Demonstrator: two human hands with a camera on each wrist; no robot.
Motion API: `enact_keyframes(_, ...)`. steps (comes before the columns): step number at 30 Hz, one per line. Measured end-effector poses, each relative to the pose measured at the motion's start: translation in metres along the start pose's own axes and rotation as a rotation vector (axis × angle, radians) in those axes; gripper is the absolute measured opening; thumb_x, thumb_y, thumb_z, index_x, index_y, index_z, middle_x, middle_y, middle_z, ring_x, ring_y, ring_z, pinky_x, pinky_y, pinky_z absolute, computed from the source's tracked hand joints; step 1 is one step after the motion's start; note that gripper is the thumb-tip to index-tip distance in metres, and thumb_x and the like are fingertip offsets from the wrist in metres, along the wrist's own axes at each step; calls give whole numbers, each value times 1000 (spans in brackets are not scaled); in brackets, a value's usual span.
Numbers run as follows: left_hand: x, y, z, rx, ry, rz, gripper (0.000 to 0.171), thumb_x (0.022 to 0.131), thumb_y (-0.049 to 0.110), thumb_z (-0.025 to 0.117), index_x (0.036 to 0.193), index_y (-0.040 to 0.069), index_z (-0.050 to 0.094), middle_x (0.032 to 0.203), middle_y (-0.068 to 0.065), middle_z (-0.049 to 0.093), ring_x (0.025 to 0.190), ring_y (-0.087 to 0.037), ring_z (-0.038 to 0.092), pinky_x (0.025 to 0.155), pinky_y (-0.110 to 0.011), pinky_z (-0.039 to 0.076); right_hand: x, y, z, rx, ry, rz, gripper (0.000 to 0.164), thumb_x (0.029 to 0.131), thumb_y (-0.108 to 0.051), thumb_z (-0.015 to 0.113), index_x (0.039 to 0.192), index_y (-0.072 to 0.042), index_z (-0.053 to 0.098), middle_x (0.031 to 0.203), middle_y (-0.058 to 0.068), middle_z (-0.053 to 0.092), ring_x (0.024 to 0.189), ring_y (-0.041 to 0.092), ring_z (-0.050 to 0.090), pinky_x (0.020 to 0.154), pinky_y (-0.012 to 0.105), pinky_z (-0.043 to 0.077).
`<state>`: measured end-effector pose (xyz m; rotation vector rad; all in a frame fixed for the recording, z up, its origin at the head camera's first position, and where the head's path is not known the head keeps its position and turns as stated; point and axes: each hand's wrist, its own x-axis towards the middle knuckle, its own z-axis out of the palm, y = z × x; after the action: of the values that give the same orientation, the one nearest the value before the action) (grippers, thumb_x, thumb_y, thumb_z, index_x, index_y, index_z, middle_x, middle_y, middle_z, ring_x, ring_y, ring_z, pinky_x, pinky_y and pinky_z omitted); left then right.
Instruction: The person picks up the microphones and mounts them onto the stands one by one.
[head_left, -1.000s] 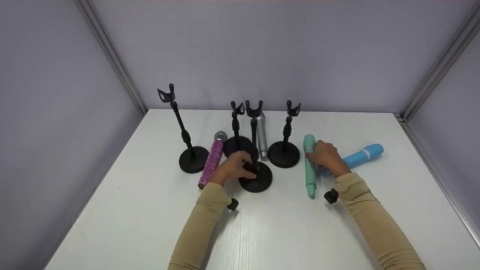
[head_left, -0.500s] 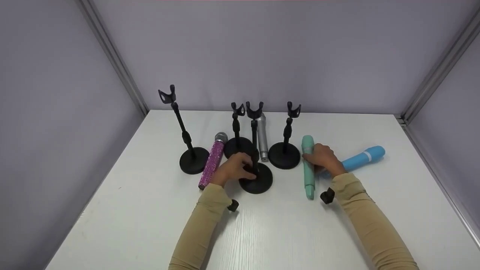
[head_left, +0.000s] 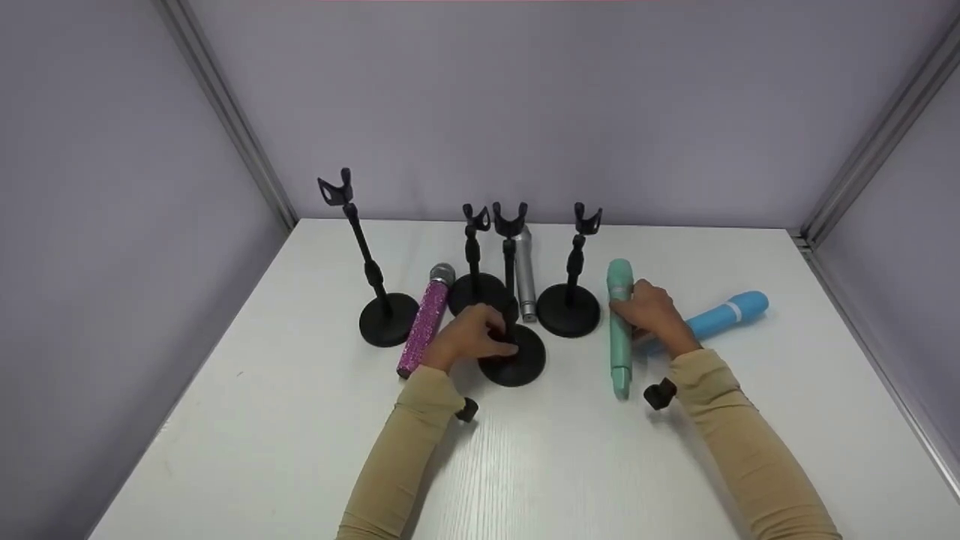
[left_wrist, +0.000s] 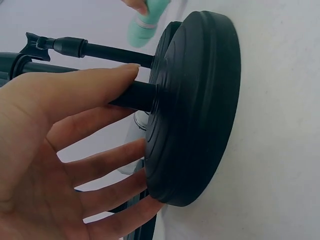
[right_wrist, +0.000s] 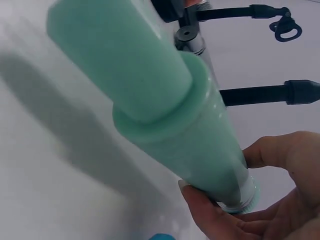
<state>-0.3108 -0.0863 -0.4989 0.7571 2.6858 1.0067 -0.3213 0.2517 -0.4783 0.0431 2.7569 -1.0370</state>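
My left hand (head_left: 466,336) pinches the pole of the front black microphone stand (head_left: 525,366) between thumb and index finger, low down. In the left wrist view the other fingers spread beside its round base (left_wrist: 205,110). A mint-green microphone (head_left: 621,349) is in my right hand (head_left: 651,311), gripped around its body below the head. The right wrist view shows its tail end close up, with a shadow (right_wrist: 75,120) on the table apart from it. Behind my right hand lies a blue microphone (head_left: 720,316), partly covered by the hand.
Three more black stands stand upright: one at left (head_left: 387,321), one behind the front stand (head_left: 477,289), one at right (head_left: 568,311). A glittery pink microphone (head_left: 426,322) lies by my left hand. A silver microphone (head_left: 526,277) lies between stands. Walls (head_left: 495,112) enclose the white table (head_left: 285,435).
My right hand shifted slightly left, then back right and upward; the mint-green microphone's head end has risen. The left hand and the stand have stayed in place.
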Motion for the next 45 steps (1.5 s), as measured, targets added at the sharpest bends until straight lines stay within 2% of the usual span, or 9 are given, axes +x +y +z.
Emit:
enact_keyframes(7,-1,0,2,7,20,2,22,81,26,87,81,6,78,82,1,66,73,-9,53,65,-23,46,-12,-12,-15,122,16,-24,68,100,-31,53,147,15,33,131,39,54,101,43,71,71,40,65)
enact_keyframes(11,-2,1,4,3,26,-19,24,81,29,87,77,7,77,77,5,61,70,-8,51,62,-22,44,-20,-22,-29,157,32,-29,72,101,-31,53,153,12,28,131,37,54,101,38,71,73,39,65)
enact_keyframes(14,-2,4,3,-11,37,-44,22,80,28,88,80,8,79,77,5,64,69,-8,53,61,-22,45,-26,-29,-42,178,60,-40,74,101,-32,54,155,11,26,131,35,55,100,35,71,73,37,65)
enact_keyframes(19,0,8,3,-37,56,-90,21,78,26,90,87,9,81,80,1,74,69,-8,58,63,-23,49,-38,-41,-63,215,108,-83,78,103,-37,54,157,8,23,134,34,54,107,40,69,76,37,65)
enact_keyframes(29,3,13,8,7,67,-94,20,76,25,90,85,10,82,80,0,76,69,-8,58,64,-23,49,-64,-63,-95,259,203,-165,80,103,-42,55,160,3,23,136,29,52,116,39,63,77,32,64)
enact_keyframes(35,5,12,8,-11,70,-98,18,75,24,90,82,9,81,76,0,75,66,-8,57,61,-23,47,-72,-79,-108,256,216,-211,78,103,-41,56,160,2,25,139,29,53,119,40,61,75,29,64)
enact_keyframes(45,5,11,10,-23,71,-101,18,75,24,90,82,11,80,75,2,73,67,-8,56,62,-23,46,-82,-107,-121,228,224,-261,72,101,-38,60,157,0,33,137,25,54,119,33,58,74,27,63)
